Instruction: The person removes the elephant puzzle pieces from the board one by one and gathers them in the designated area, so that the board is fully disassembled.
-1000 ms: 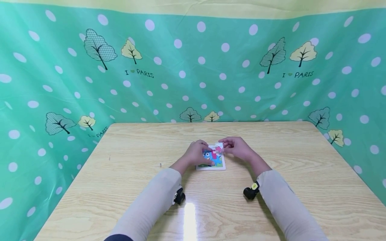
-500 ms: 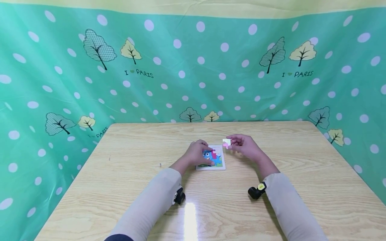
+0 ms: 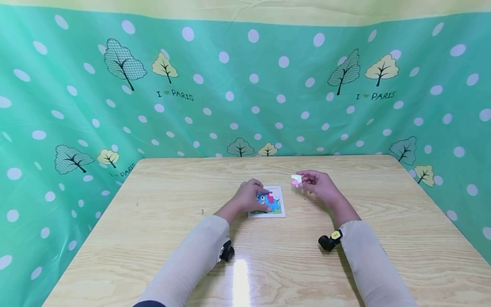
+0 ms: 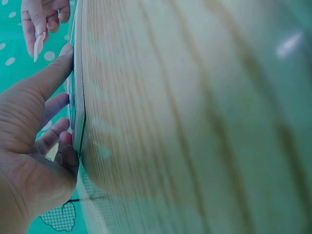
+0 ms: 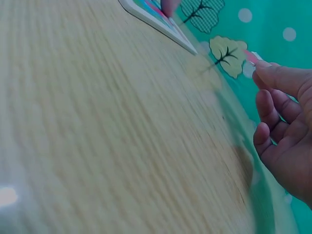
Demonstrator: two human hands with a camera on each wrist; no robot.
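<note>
Green curtain (image 3: 264,51) behind, a spread left hand (image 3: 248,197) partly hides the puzzle (image 3: 274,204); right hand (image 3: 319,184) pinches a piece (image 3: 296,180).

Tabletop (image 3: 284,273): smooth wood grain, glossy
Backdrop (image 3: 215,81): lightly creased cloth
Sleeves (image 3: 188,260): matt cloth
Picture board (image 3: 275,206): smooth-looking face

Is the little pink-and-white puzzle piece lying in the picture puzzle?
No, the head view shows the right hand pinching the piece to the right of the puzzle, apart from it.

2 pale beige sleeves (image 3: 186,262) bear black cameras (image 3: 327,243) beside their cuffs (image 3: 350,226), the right sleeve's having 1 yellow tag (image 3: 336,235), with navy cloth (image 3: 149,303) touching the left sleeve.
</note>
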